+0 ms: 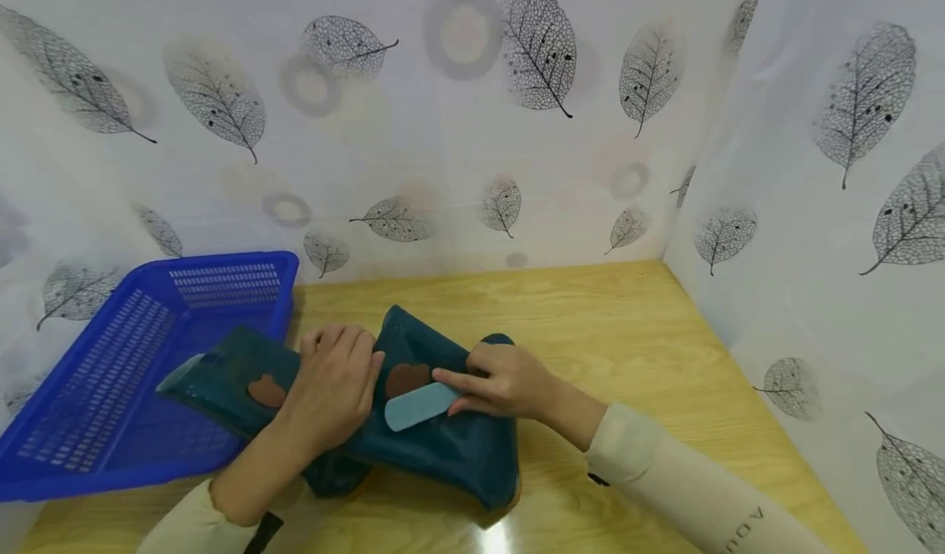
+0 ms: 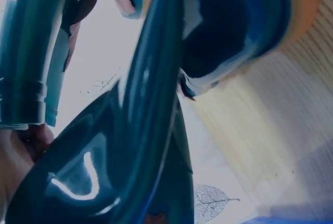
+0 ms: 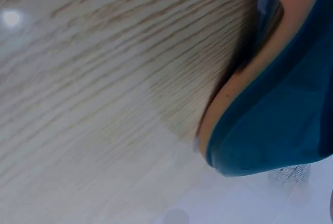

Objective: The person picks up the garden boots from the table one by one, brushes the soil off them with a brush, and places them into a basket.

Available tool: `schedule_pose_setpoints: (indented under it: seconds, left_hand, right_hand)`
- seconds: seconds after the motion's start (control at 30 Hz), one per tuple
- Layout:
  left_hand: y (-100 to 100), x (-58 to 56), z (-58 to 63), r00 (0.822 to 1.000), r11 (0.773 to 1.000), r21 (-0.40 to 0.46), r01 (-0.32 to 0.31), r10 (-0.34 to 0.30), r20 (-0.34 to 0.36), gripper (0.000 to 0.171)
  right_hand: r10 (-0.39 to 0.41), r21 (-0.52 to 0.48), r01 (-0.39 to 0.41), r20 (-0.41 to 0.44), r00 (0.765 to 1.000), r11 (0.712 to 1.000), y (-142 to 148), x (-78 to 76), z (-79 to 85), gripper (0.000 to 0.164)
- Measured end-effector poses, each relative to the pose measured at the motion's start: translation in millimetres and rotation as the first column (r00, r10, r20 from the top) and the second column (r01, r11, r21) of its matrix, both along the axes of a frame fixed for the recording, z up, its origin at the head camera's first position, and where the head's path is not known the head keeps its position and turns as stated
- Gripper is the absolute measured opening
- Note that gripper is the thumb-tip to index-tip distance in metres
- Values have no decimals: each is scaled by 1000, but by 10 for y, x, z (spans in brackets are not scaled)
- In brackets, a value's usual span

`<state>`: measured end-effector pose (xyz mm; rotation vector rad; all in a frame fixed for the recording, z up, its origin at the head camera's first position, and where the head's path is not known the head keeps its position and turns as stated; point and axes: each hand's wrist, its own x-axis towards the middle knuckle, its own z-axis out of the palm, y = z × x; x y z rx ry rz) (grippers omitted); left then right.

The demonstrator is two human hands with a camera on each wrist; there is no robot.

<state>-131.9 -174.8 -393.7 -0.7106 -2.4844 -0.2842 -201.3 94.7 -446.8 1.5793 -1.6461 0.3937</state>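
Two dark teal rain boots with brown patches are in the head view. The left boot (image 1: 236, 365) tilts out over a basket, and the right boot (image 1: 443, 447) lies across the table. My left hand (image 1: 332, 382) grips the left boot around its shaft, knuckles up, beside the other boot. My right hand (image 1: 509, 382) pinches a light blue, round-ended flat strip (image 1: 417, 407) against the right boot, its index finger stretched along it. Glossy boot shafts fill the left wrist view. A teal boot (image 3: 276, 115) with a tan sole shows in the right wrist view.
A blue plastic basket (image 1: 158, 279) with slotted walls stands at the left, partly under the left boot. The wood-grain table (image 1: 591, 316) meets a white leaf-print curtain (image 1: 458, 152) at the back and right side.
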Motion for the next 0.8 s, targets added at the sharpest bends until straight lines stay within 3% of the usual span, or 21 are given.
schedule_pose_setpoints:
  seconds: [0.1, 0.23, 0.53, 0.67, 0.8]
  left_hand:
    - [-4, -14, 7, 996, 999, 7, -45, 45, 74, 17]
    - [2, -24, 24, 989, 996, 8, -84, 82, 126, 16]
    - [47, -2, 2, 994, 998, 4, -60, 59, 93, 14]
    - [52, -5, -14, 998, 1000, 11, -24, 23, 62, 14]
    - [77, -15, -33, 999, 999, 37, 33, -33, 13, 24]
  right_hand:
    - [30, 9, -30, -23, 999, 999, -37, 37, 49, 47]
    - [22, 37, -21, -41, 999, 999, 7, 37, 118, 46]
    - [-107, -17, 107, -11, 994, 994, 510, -196, 107, 43]
    - [-105, 8, 106, -9, 994, 994, 478, -198, 78, 44]
    - [-63, 16, 62, 44, 997, 998, 329, -151, 27, 43]
